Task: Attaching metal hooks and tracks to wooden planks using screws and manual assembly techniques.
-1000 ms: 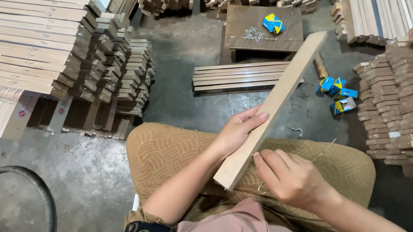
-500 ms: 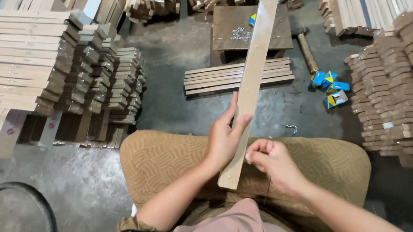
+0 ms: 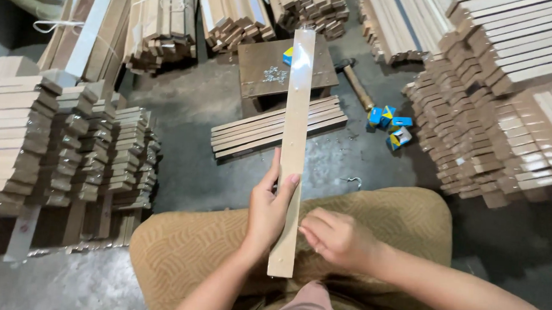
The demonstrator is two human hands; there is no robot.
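At far left we see stacked wooden blocks (image 3: 71, 146) on the floor. Our left hand (image 3: 268, 212) grips the long wooden slat (image 3: 294, 131), which stands lengthwise over our lap, pointing away towards a small wooden worktop (image 3: 261, 67). Our right hand (image 3: 337, 238) is loosely curled just beside the slat's lower end. Further right lie small blue-and-yellow boxes (image 3: 389, 123).

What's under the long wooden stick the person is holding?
Under the wooden slat, gripped by the left hand, lie a tan cushion, concrete floor, a row of slats and a small brown table. Whatever lies directly beneath it is hidden.
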